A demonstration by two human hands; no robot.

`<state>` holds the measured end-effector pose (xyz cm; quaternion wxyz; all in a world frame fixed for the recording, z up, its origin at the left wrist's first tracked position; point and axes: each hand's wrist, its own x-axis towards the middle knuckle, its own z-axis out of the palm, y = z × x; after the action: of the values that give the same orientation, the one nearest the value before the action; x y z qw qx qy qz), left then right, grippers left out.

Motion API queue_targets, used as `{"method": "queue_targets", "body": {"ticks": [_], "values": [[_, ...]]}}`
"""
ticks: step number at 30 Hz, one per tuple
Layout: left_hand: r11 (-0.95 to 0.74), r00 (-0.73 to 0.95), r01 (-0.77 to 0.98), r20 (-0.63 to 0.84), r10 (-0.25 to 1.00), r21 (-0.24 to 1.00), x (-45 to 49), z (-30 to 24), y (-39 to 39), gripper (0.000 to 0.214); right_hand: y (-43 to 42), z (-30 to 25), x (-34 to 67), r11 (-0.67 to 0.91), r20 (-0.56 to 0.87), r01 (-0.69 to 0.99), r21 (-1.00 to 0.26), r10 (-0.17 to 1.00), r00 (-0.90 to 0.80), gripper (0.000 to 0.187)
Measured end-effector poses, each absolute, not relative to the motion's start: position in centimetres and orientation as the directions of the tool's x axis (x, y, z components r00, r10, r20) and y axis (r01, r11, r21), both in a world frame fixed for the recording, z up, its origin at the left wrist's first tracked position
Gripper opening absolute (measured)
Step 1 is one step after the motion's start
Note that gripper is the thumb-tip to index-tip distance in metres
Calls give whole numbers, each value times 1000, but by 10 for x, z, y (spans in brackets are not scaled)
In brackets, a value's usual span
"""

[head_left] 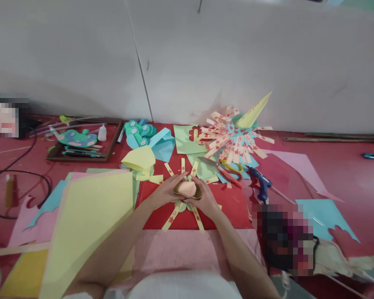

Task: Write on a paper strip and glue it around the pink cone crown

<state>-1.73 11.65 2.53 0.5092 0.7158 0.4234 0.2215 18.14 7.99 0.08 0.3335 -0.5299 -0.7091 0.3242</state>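
Observation:
My left hand (166, 191) and my right hand (206, 198) curve round a rolled paper cup shape (187, 189), fingers closed on its two sides. Its open end faces me, and its inside looks pale peach. Beneath it, yellow paper strips (171, 216) with red letters and stars spread outward from a light green scalloped paper base (183, 206). These lie on a red board (230, 207) in front of me. How the cup shape meets the base is hidden by my hands.
Orange- and yellow-handled scissors (229, 169) and a blue glue gun (262, 182) lie to the right. Behind stands a strip-covered paper craft with a yellow cone (254, 112). Yellow sheets (93, 224) are stacked left, near a brown tray (112, 145) and a coiled black cable (25, 171).

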Motion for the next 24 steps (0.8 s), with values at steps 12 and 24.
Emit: {"method": "queue_targets", "body": {"ticks": [12, 24], "values": [[-133, 561, 358, -99, 822, 924, -19, 29, 116, 83, 80, 1, 182, 241, 146, 524, -817, 965, -216, 85], [-388, 619, 604, -103, 779, 696, -33, 69, 120, 89, 79, 4, 182, 203, 113, 501, -841, 972, -205, 88]]}}
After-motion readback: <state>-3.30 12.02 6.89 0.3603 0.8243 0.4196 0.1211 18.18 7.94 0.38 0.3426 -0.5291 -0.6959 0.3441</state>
